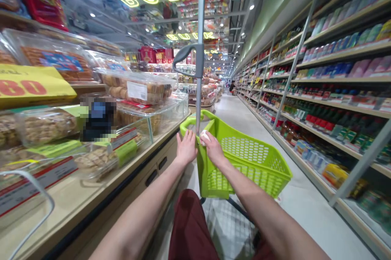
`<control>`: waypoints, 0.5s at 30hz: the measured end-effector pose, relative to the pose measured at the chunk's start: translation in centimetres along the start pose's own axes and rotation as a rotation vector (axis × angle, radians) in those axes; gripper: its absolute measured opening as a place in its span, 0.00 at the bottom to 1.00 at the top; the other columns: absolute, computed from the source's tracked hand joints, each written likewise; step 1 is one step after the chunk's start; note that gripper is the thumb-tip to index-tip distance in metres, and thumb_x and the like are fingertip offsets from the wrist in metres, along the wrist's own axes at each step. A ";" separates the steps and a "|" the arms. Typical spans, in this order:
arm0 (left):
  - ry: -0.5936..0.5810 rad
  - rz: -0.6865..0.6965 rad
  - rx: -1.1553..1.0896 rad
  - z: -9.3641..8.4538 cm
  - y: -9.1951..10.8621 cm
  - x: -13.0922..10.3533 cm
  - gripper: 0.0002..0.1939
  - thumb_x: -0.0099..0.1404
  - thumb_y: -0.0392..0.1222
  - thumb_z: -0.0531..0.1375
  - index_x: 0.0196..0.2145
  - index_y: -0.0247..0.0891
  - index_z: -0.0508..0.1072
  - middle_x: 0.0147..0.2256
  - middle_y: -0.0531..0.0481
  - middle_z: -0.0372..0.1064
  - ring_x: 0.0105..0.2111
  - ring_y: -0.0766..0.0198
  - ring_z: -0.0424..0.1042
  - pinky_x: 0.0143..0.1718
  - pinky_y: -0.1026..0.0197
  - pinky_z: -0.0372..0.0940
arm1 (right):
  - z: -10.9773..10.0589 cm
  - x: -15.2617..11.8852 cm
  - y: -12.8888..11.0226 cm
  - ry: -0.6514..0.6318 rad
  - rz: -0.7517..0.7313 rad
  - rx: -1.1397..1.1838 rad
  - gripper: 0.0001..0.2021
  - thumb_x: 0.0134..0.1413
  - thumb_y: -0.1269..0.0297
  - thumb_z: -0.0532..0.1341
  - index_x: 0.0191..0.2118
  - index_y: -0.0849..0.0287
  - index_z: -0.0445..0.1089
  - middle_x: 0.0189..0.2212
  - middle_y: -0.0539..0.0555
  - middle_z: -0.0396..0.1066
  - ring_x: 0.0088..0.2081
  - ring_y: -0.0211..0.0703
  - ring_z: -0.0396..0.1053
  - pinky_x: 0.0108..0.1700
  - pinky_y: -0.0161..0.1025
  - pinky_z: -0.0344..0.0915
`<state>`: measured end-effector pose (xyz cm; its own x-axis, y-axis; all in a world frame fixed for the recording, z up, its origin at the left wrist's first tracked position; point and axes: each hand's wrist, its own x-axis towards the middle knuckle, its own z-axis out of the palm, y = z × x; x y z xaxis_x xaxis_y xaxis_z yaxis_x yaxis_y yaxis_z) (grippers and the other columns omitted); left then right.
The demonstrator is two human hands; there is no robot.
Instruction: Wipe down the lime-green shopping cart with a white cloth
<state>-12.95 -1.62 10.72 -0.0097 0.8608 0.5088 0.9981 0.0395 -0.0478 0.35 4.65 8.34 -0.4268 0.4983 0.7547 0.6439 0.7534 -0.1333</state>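
Observation:
A lime-green plastic cart basket with perforated sides stands in front of my knees. My left hand rests against its near left corner, fingers apart, with nothing visible in it. Just right of it, my right hand is closed on a small white cloth or tissue at the basket's rim. Between the two hands a grey metal pole rises from the corner, and a grey looped handle is fixed to it above my hands.
On the left a counter bears clear boxes of snacks and a yellow price sign. Tall stocked shelves line the right. A person is low down in the aisle far ahead.

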 end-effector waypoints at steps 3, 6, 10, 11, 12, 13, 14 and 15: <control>0.036 -0.005 -0.003 -0.9 -0.3 0.5 0.32 0.56 0.42 0.51 0.58 0.33 0.51 0.60 0.41 0.45 0.61 0.55 0.40 0.58 0.39 0.32 | -1.7 3.3 -1.0 0.100 -0.137 -0.013 0.18 0.53 0.75 0.52 0.48 0.54 0.67 0.56 0.57 0.57 0.55 0.46 0.56 0.53 0.44 0.59; 0.093 -0.027 -0.004 -2.4 -0.7 1.6 0.34 0.56 0.42 0.51 0.59 0.31 0.49 0.61 0.41 0.42 0.61 0.55 0.39 0.58 0.39 0.33 | -4.3 7.9 -2.2 0.249 -0.264 -0.030 0.16 0.55 0.72 0.52 0.48 0.53 0.67 0.56 0.56 0.57 0.57 0.45 0.52 0.56 0.46 0.57; 0.139 -0.043 -0.006 -4.4 -0.5 3.1 0.35 0.55 0.41 0.50 0.59 0.32 0.47 0.62 0.42 0.40 0.62 0.55 0.37 0.58 0.39 0.34 | -7.9 13.8 -3.8 0.362 -0.391 -0.106 0.16 0.56 0.71 0.51 0.49 0.53 0.66 0.57 0.53 0.56 0.59 0.44 0.49 0.58 0.45 0.53; 0.150 -0.042 -0.006 -4.7 -0.4 3.3 0.35 0.55 0.40 0.50 0.59 0.32 0.47 0.62 0.42 0.40 0.62 0.55 0.37 0.58 0.39 0.34 | -8.5 15.0 -4.0 0.370 -0.402 -0.134 0.17 0.56 0.72 0.51 0.49 0.53 0.65 0.57 0.53 0.55 0.59 0.44 0.48 0.59 0.46 0.51; 0.162 -0.039 -0.005 -4.9 -0.3 3.4 0.35 0.55 0.40 0.50 0.60 0.32 0.47 0.62 0.42 0.41 0.62 0.55 0.37 0.58 0.39 0.33 | -9.0 16.1 -4.3 0.364 -0.408 -0.165 0.17 0.56 0.72 0.51 0.50 0.53 0.65 0.58 0.53 0.54 0.60 0.45 0.46 0.59 0.47 0.50; 0.170 -0.033 -0.003 -5.0 -0.2 3.5 0.35 0.55 0.40 0.50 0.59 0.32 0.47 0.61 0.42 0.41 0.62 0.55 0.36 0.58 0.39 0.33 | -9.3 17.0 -4.3 0.349 -0.411 -0.197 0.17 0.56 0.72 0.52 0.50 0.53 0.64 0.58 0.53 0.53 0.61 0.45 0.44 0.60 0.48 0.49; 0.174 -0.029 -0.002 -5.0 -0.2 3.5 0.35 0.55 0.40 0.50 0.59 0.32 0.47 0.61 0.42 0.41 0.62 0.55 0.36 0.58 0.39 0.34 | -9.3 17.6 -4.3 0.321 -0.416 -0.230 0.17 0.56 0.72 0.52 0.50 0.54 0.64 0.58 0.54 0.53 0.61 0.47 0.43 0.60 0.50 0.48; 0.175 -0.029 -0.001 -4.9 -0.3 3.5 0.34 0.55 0.40 0.50 0.59 0.32 0.48 0.61 0.42 0.41 0.62 0.55 0.36 0.58 0.39 0.34 | -9.2 17.9 -4.2 0.283 -0.428 -0.263 0.16 0.56 0.72 0.53 0.50 0.54 0.65 0.58 0.55 0.53 0.61 0.48 0.43 0.59 0.51 0.48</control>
<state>-12.98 -1.13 16.71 -0.0275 0.7579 0.6517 0.9976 0.0623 -0.0304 -4.16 6.48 28.33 -0.5207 0.0112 0.8537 0.6032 0.7124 0.3586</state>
